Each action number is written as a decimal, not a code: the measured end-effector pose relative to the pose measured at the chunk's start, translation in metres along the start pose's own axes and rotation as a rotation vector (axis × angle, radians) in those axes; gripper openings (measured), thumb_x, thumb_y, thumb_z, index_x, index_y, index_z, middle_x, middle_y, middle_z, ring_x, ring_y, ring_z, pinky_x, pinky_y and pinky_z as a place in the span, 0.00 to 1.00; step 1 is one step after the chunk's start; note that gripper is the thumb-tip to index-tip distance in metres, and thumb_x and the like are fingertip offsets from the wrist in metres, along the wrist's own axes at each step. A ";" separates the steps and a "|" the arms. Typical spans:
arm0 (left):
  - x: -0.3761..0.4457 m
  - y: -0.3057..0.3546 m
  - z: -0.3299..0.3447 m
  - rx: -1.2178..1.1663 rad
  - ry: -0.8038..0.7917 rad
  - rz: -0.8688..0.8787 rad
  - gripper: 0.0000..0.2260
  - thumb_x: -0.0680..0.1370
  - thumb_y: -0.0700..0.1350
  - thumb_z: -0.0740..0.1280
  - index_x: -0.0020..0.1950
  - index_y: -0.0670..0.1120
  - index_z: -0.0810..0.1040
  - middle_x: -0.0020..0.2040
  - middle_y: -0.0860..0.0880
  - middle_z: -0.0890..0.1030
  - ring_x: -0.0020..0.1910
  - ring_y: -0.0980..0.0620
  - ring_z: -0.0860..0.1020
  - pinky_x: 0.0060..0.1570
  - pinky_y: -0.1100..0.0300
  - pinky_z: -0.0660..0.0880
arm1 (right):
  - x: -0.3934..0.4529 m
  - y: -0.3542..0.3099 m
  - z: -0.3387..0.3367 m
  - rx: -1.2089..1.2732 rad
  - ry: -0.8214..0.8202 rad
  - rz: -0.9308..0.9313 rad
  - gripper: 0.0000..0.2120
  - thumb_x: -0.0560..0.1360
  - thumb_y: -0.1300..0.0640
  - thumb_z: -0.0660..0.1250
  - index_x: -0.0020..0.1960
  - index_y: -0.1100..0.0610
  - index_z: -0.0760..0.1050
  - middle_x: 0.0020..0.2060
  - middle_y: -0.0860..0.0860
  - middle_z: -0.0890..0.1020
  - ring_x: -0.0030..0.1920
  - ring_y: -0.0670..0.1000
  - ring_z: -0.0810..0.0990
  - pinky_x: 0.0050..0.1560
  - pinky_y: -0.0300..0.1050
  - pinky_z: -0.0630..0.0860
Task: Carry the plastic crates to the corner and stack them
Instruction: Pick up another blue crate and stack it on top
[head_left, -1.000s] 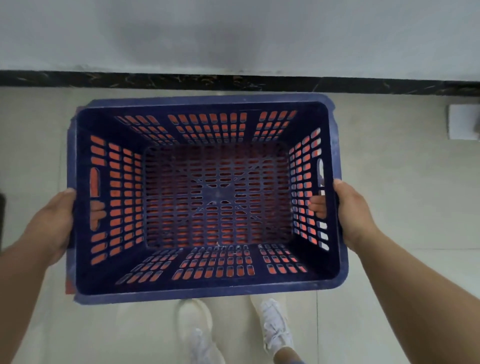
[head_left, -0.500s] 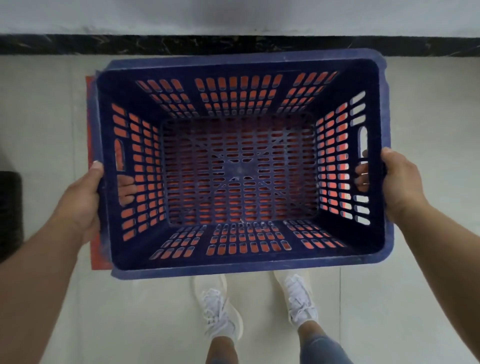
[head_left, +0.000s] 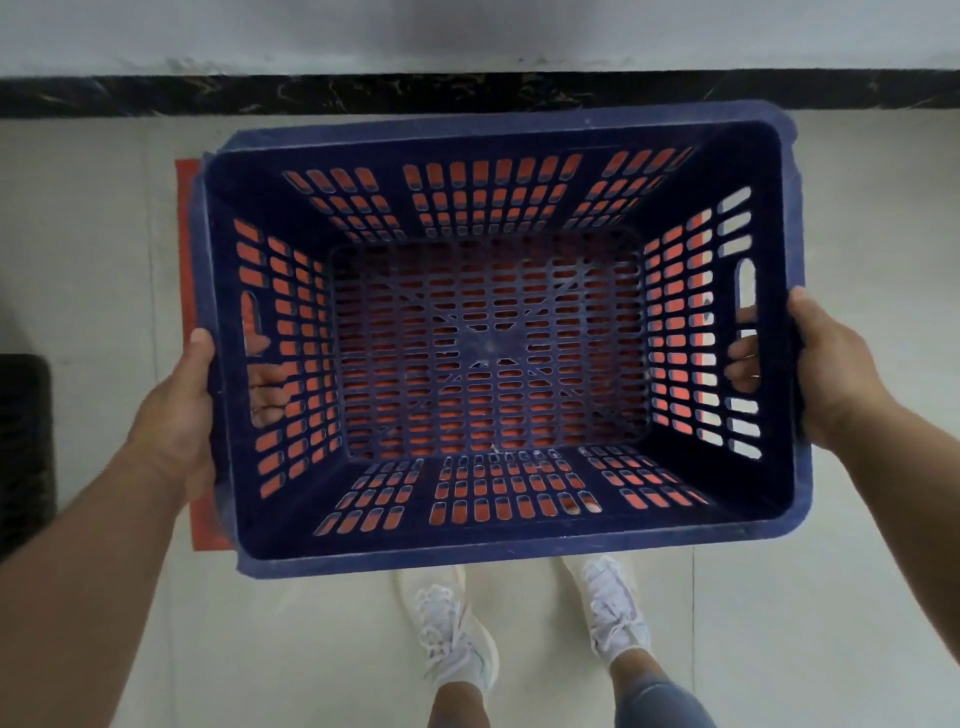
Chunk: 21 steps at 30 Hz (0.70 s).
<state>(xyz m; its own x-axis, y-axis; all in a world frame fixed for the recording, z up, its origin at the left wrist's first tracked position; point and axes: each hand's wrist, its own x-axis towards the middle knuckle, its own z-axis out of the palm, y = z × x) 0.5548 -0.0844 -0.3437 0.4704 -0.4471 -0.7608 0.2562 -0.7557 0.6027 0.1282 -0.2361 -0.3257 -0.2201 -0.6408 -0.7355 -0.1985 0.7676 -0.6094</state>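
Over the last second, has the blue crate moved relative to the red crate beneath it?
Yes. The blue crate has shifted right: more of the red crate now shows past its left rim, and floor shows through its right wall slots.

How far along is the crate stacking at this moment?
Done: a red crate already lies on the floor by the wall. In hand: the left hand and right hand grip the blue crate by its handle slots, above the red one. Left: lowering it in.

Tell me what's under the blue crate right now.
An orange-red crate shows through the blue crate's slots and past its left edge. Whether they touch, or what lies lower, is hidden. Both hands grip the blue crate's handles.
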 end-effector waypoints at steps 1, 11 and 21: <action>0.000 0.000 0.000 -0.009 0.017 0.001 0.23 0.79 0.63 0.50 0.50 0.52 0.81 0.36 0.52 0.81 0.34 0.53 0.77 0.43 0.55 0.75 | 0.001 0.001 0.000 -0.006 -0.001 -0.010 0.21 0.81 0.45 0.49 0.46 0.57 0.75 0.24 0.49 0.79 0.24 0.47 0.75 0.28 0.37 0.74; -0.016 0.018 0.002 -0.062 0.114 -0.006 0.21 0.80 0.60 0.52 0.44 0.49 0.79 0.31 0.51 0.77 0.27 0.54 0.71 0.36 0.56 0.71 | -0.008 -0.009 0.004 0.005 0.050 -0.018 0.19 0.76 0.46 0.56 0.48 0.59 0.77 0.29 0.52 0.74 0.26 0.50 0.68 0.29 0.44 0.66; -0.082 0.061 -0.048 -0.100 0.178 -0.011 0.21 0.79 0.61 0.53 0.47 0.49 0.79 0.32 0.52 0.79 0.28 0.54 0.73 0.34 0.58 0.72 | -0.064 -0.071 0.006 -0.016 -0.055 -0.070 0.16 0.76 0.48 0.56 0.46 0.59 0.75 0.27 0.52 0.73 0.24 0.49 0.67 0.25 0.41 0.65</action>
<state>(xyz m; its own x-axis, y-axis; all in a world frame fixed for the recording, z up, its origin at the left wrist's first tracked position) 0.5725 -0.0705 -0.2328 0.6070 -0.3406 -0.7180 0.3403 -0.7051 0.6221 0.1617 -0.2498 -0.2372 -0.1525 -0.6913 -0.7063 -0.2272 0.7200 -0.6557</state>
